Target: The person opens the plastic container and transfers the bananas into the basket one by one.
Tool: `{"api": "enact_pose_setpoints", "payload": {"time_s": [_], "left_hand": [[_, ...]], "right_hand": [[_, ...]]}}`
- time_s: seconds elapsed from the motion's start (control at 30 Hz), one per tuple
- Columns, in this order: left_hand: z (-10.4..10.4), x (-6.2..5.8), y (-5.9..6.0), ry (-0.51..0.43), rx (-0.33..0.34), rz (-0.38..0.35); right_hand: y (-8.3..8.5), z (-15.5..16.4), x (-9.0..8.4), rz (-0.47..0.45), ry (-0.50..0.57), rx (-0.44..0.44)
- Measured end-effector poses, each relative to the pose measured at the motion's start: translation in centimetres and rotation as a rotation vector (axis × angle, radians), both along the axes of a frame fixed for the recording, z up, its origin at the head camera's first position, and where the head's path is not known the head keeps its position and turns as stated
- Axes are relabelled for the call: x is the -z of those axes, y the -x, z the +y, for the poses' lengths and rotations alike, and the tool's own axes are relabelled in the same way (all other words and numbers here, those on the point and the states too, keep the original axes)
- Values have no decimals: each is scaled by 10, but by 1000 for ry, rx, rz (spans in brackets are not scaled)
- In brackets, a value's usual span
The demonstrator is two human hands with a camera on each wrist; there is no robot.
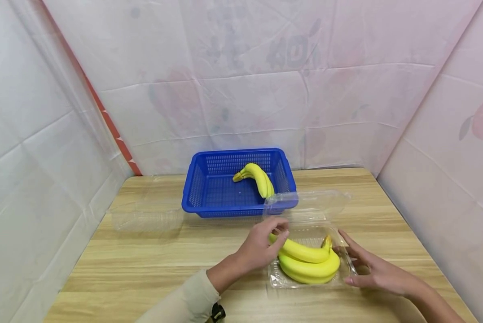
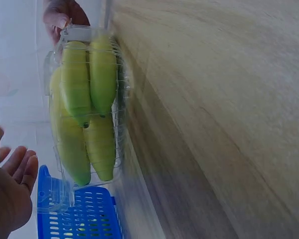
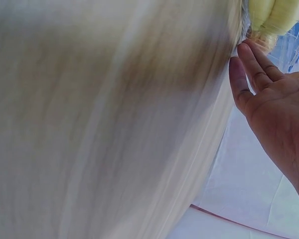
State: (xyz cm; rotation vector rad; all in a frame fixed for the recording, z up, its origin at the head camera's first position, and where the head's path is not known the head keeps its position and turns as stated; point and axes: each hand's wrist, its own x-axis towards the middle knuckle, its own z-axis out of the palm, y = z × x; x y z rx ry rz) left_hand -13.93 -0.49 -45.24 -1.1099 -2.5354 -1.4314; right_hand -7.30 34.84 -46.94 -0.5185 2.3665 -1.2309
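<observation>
A bunch of yellow bananas lies in a clear plastic clamshell box near the table's front right, with the box's lid standing open behind it. My left hand reaches over the box's left end, its relaxed fingers touching the tip of the bananas. In the left wrist view the left hand is spread open beside the bananas. My right hand lies flat with straight fingers against the box's right side; the right wrist view shows this right hand below the bananas.
A blue plastic basket holding another banana bunch stands behind the box. A second clear box sits to the basket's left. White sheeted walls close in the wooden table on three sides.
</observation>
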Motion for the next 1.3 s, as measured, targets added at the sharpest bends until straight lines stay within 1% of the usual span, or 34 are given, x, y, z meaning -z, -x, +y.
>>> {"api": "enact_pose_setpoints", "payload": {"time_s": [0.07,0.2,0.27,0.37,0.47,0.6,0.7,0.87,1.0,1.13,1.3], "left_hand": [[0,0,-1,111,27,40],[4,0,-4,392,83,136],[7,2,-5,515,109,158],[11,6,-6,642,134,174],[15,10,-5,716,150,187],[20,14,-4,784,161,211],[23,14,-3,809,153,224],[26,17,0,814,139,219],[27,18,3,812,140,220],[28,19,3,812,142,225],[28,18,4,811,140,222]], "right_hand": [[0,0,-1,-7,-4,2],[0,0,-1,-8,-18,4],[1,0,-1,-8,-24,2],[2,1,-1,-11,-30,-2],[3,1,0,-20,-22,-4],[3,1,0,-35,-19,0],[3,1,0,-46,-16,4],[2,0,-1,-59,-11,-2],[3,-1,-3,-74,-6,-15],[4,-1,-3,-87,3,-30],[3,0,-3,-101,-3,-20]]}}
